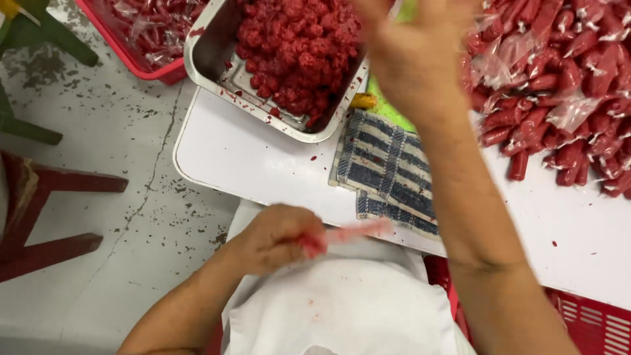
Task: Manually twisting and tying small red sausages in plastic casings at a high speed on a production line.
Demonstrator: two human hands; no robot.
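1 steel tray (210, 62) of red mince, beyond left hand | 1 striped cloth (388, 167) between hands | filled red bags (559, 85) piled beside right hand, too many to count | left hand (273, 238) closed on 1 pink tube bag (351, 233) | right hand (411, 56) raised, fingers spread, holding nothing, above worktop (263, 167)

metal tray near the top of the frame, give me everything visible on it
The metal tray is a shallow rectangular pan of shiny, steel-looking metal with rounded corners and a rolled rim. It sits skewed on the white table, one corner overhanging the edge, its far end cut off by the frame. A heap of red minced filling fills most of it; the bare near-left floor and rim carry red smears and crumbs. Its near corner lies close to the striped blue cloth. Neither hand touches it.
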